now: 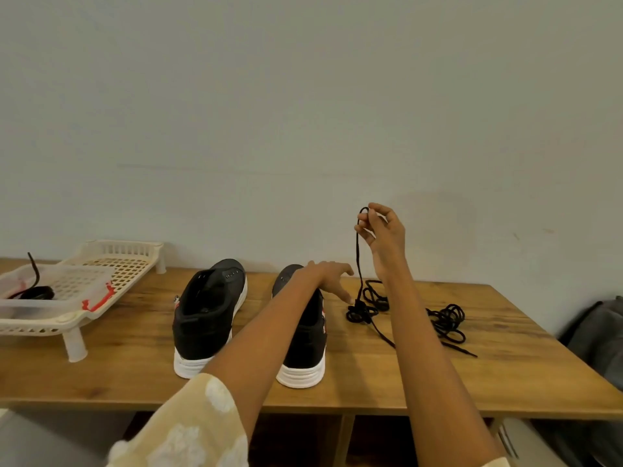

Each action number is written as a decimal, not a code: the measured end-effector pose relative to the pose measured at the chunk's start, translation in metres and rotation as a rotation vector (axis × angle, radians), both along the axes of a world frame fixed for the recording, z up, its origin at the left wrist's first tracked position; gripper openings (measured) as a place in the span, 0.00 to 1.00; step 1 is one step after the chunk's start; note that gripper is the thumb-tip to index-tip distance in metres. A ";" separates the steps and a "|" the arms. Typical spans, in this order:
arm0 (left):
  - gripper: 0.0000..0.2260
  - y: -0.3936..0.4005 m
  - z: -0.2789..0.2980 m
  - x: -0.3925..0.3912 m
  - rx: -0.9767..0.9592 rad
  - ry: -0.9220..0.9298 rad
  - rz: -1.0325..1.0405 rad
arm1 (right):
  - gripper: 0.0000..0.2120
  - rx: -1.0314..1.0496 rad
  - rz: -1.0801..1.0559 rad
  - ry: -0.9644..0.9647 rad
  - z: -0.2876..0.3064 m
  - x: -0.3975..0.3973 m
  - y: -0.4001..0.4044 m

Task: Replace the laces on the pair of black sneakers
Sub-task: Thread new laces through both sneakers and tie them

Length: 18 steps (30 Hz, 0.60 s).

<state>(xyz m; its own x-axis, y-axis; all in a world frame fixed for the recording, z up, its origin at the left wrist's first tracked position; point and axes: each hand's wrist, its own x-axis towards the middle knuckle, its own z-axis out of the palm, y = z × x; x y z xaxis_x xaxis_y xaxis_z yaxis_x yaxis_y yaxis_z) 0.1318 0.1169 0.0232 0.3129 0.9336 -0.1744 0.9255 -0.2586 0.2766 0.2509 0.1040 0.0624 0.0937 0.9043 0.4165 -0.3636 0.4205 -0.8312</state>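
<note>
Overhead, right hand (382, 230) pinches black lace (358, 264) above table (488, 375).

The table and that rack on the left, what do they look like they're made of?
The table looks like wood or a wood-look laminate with a matte finish: brown grain streaks run along its top, though the picture cannot settle which. The rack looks like cream moulded plastic: a uniform colour, a grid of moulded holes and stubby round legs.
</note>
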 end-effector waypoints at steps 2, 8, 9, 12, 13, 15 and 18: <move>0.36 -0.002 0.007 0.008 -0.092 0.052 -0.035 | 0.05 0.017 0.023 0.004 0.002 -0.002 0.001; 0.32 -0.004 -0.002 0.037 -0.245 0.244 -0.079 | 0.05 0.036 0.027 0.028 0.000 -0.002 0.005; 0.28 -0.007 -0.007 0.040 -0.173 0.242 -0.079 | 0.05 0.028 0.022 0.027 -0.003 -0.002 0.006; 0.20 -0.011 -0.019 0.040 -0.026 0.164 -0.002 | 0.05 -0.001 0.002 0.017 -0.010 -0.001 0.007; 0.19 -0.011 -0.019 0.037 -0.002 0.143 0.026 | 0.05 -0.013 -0.008 0.006 -0.012 0.000 0.009; 0.17 -0.007 -0.012 0.033 0.070 0.106 0.077 | 0.05 -0.066 -0.061 -0.033 -0.015 0.002 0.013; 0.13 0.001 0.010 0.025 0.175 -0.009 0.123 | 0.07 -0.201 -0.217 -0.140 -0.024 0.005 0.021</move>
